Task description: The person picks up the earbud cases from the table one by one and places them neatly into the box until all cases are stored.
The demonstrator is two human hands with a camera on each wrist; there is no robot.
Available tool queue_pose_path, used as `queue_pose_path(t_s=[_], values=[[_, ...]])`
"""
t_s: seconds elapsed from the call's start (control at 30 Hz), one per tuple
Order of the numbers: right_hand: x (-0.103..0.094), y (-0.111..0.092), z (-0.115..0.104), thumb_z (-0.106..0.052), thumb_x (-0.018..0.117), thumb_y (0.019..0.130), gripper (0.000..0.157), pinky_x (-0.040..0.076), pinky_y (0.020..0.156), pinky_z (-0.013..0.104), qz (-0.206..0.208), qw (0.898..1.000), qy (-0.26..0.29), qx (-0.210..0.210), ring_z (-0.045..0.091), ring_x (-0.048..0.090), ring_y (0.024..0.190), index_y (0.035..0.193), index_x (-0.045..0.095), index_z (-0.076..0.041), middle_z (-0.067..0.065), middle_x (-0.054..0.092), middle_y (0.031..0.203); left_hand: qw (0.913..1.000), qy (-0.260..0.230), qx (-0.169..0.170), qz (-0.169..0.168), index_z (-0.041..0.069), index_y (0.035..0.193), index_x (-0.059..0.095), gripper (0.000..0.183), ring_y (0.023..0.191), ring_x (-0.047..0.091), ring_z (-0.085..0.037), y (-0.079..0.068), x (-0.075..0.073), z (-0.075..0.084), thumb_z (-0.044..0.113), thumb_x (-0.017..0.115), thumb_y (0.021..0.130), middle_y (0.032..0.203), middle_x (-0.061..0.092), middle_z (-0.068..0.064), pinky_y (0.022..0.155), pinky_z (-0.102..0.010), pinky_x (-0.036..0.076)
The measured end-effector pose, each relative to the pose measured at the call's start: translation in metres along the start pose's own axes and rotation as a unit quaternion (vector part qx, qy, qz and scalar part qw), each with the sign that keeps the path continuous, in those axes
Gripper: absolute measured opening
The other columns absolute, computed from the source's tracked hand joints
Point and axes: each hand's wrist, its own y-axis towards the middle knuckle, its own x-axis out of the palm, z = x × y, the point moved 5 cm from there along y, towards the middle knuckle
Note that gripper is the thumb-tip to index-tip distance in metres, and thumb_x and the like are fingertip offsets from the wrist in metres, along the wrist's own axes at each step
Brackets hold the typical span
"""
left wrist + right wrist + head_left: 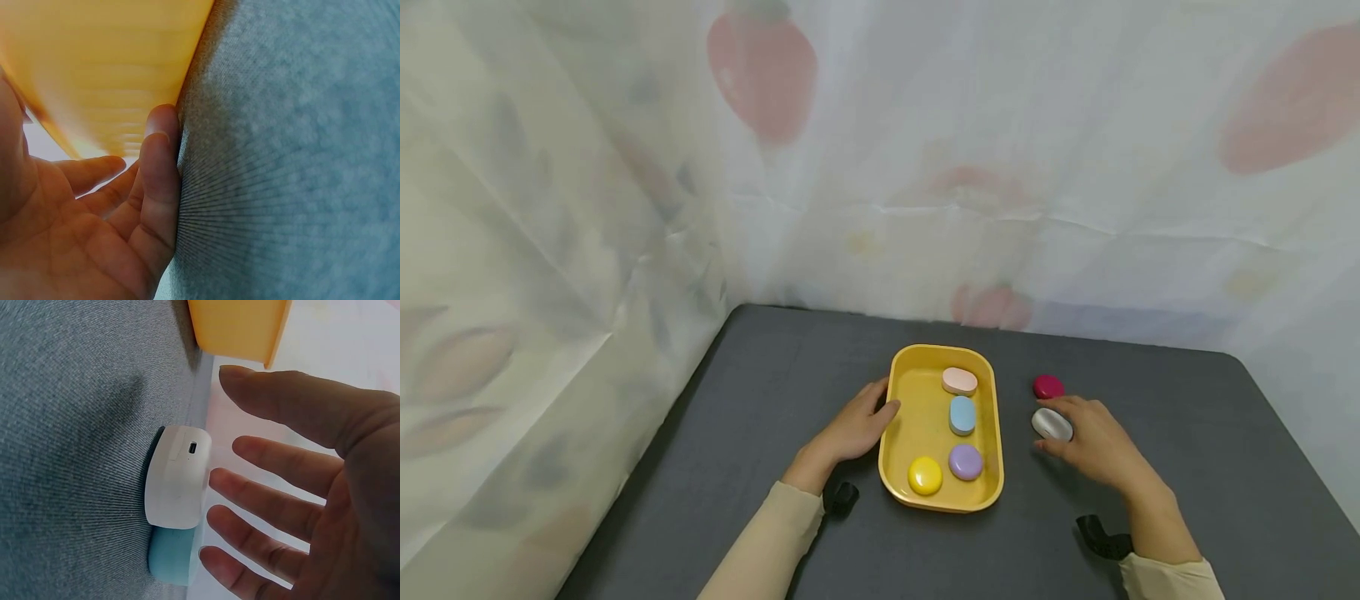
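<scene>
My left hand holds the yellow tray at its left side, thumb over the rim and fingers along the outer wall. In the left wrist view, the fingertips lie low against that wall, close to the table. Inside the tray are pale pink, light blue, purple and yellow rounded cases. My right hand hovers around a white earbud case, thumb and fingers spread apart. In the right wrist view, this case shows a charging port.
Beyond the white case lies a crimson case. A teal case stands next to the white one in the right wrist view; my hand hides it from the head view. A patterned curtain hangs behind the grey table.
</scene>
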Motion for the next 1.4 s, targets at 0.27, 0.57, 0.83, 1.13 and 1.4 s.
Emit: queue_pose_path(t_s=[0.27,0.57,0.83,1.13,1.4], values=[[0.007,0.000,0.004,-0.034,0.086,0.085,0.063,0.052,0.082,0.053,-0.019,1.000,-0.007,0.004,0.043,0.054,0.116,0.137,0.066,-0.003,0.023,0.065,0.136,1.0000,0.001,0.002,-0.001,0.018,0.165,0.028,0.062,0.146,0.044,-0.029,-0.001,-0.001,0.003,0.043,0.043,0.111,0.161,0.041,-0.008,0.119,-0.053,0.037],[0.012,0.000,0.003,-0.020,0.086,0.084,0.055,0.050,0.091,0.059,-0.006,1.000,-0.013,-0.014,0.044,0.055,0.114,0.132,0.069,-0.001,0.025,0.066,0.132,1.0000,-0.001,0.005,0.003,0.016,0.165,0.028,0.062,0.144,0.046,-0.028,-0.001,-0.001,0.002,0.043,0.042,0.111,0.160,0.042,-0.009,0.119,-0.053,0.038],[0.013,0.002,0.000,-0.015,0.088,0.081,0.046,0.050,0.078,0.045,0.005,1.000,-0.018,-0.022,0.036,0.057,0.101,0.124,0.073,-0.005,0.020,0.070,0.123,1.0000,0.000,0.006,0.003,0.017,0.165,0.028,0.062,0.144,0.047,-0.029,-0.001,-0.001,0.002,0.043,0.042,0.111,0.160,0.043,-0.010,0.118,-0.053,0.038],[0.017,0.004,-0.001,-0.015,0.089,0.079,0.038,0.047,0.074,0.041,0.011,1.000,-0.018,-0.021,0.032,0.056,0.096,0.115,0.076,-0.013,0.010,0.074,0.113,1.0000,0.002,0.008,0.001,0.017,0.165,0.028,0.061,0.146,0.044,-0.030,0.000,0.000,0.000,0.043,0.041,0.111,0.161,0.041,-0.010,0.119,-0.054,0.037],[0.019,0.003,-0.004,-0.009,0.088,0.079,0.036,0.049,0.074,0.045,0.018,0.999,-0.032,-0.020,0.033,0.055,0.096,0.111,0.074,-0.016,0.013,0.074,0.113,0.9999,-0.003,0.010,0.001,0.018,0.165,0.029,0.060,0.146,0.044,-0.029,0.000,0.000,0.000,0.042,0.042,0.111,0.160,0.042,-0.010,0.119,-0.054,0.037]])
